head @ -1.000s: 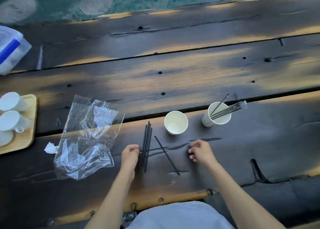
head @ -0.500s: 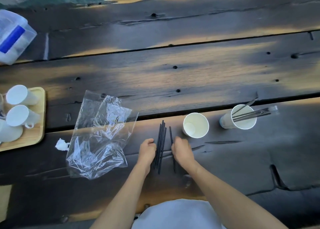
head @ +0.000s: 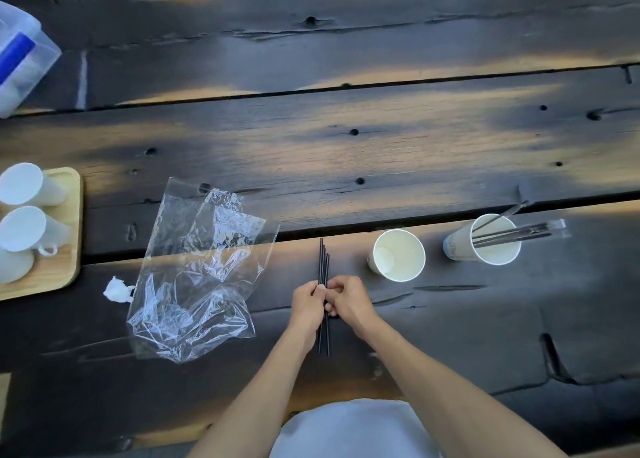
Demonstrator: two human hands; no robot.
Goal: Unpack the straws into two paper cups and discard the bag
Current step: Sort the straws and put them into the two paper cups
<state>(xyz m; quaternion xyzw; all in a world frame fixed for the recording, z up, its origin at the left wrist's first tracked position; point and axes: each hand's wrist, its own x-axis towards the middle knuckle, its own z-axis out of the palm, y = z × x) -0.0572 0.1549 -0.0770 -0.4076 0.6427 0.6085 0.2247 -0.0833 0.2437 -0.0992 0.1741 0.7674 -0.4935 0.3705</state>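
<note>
A bundle of thin black straws (head: 322,263) lies lengthwise on the dark wooden table (head: 346,146), gathered between my two hands. My left hand (head: 307,301) and my right hand (head: 348,300) press together around the bundle's middle, fingers closed on it. To the right stands an empty white paper cup (head: 398,255). Further right a second paper cup (head: 491,239) holds several clear-wrapped straws that lean out to the right. The crumpled clear plastic bag (head: 197,270) lies flat to the left of my hands.
A small white paper scrap (head: 117,289) lies beside the bag. At the left edge a wooden tray (head: 65,236) carries white mugs (head: 24,229). A clear plastic container (head: 20,59) with a blue label sits at the far left. A gap runs between the planks behind the cups.
My right hand swept the stray straw left to join the bundle. Both hands then closed together around the gathered straws.
</note>
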